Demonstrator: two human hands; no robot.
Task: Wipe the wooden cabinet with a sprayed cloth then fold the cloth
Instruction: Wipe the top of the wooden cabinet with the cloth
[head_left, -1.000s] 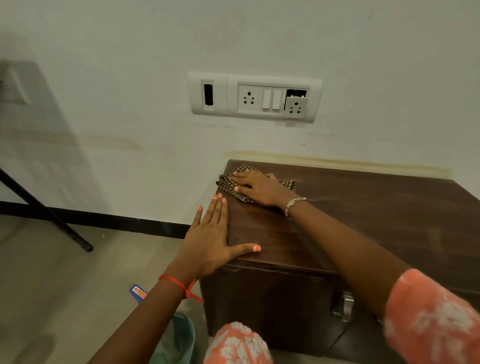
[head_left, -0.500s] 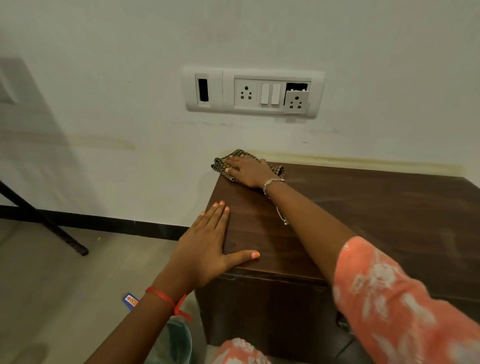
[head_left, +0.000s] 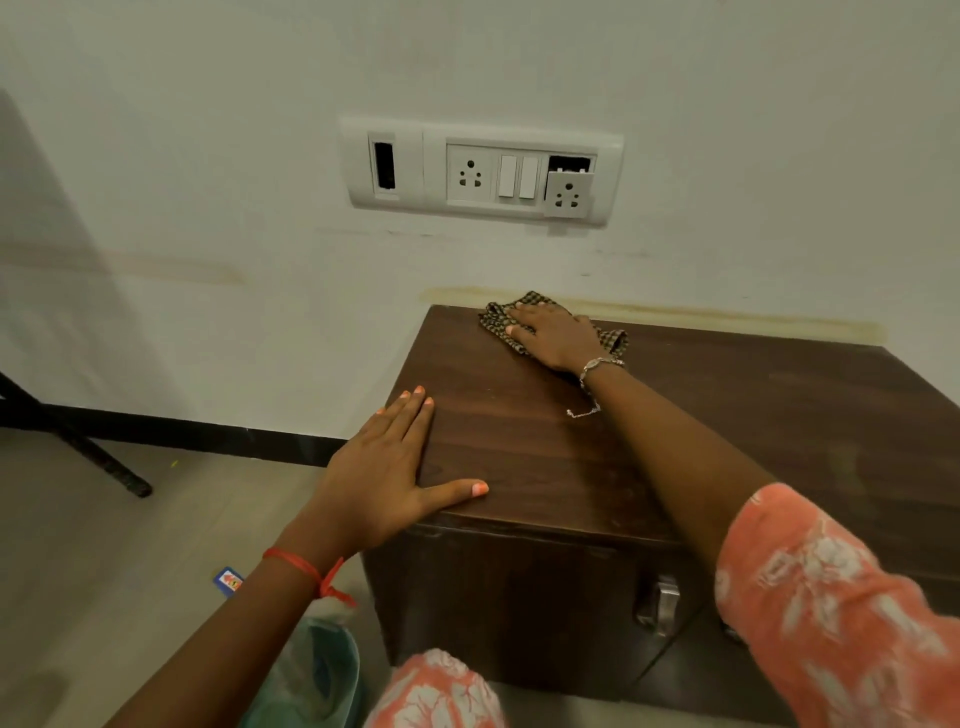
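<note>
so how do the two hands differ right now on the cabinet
The right hand presses the checked cloth at the cabinet's back edge by the wall; the left hand lies on bare wood at the near left corner, holding nothing. The right wrist has a metal bracelet, the left a red thread. Both lie flat, palm down, on the cabinet top.

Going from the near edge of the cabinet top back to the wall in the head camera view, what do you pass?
Left hand flat at the near left corner of the cabinet → bare wood → right hand pressing the checked cloth at the back edge → wall → switch and socket panel.
</note>
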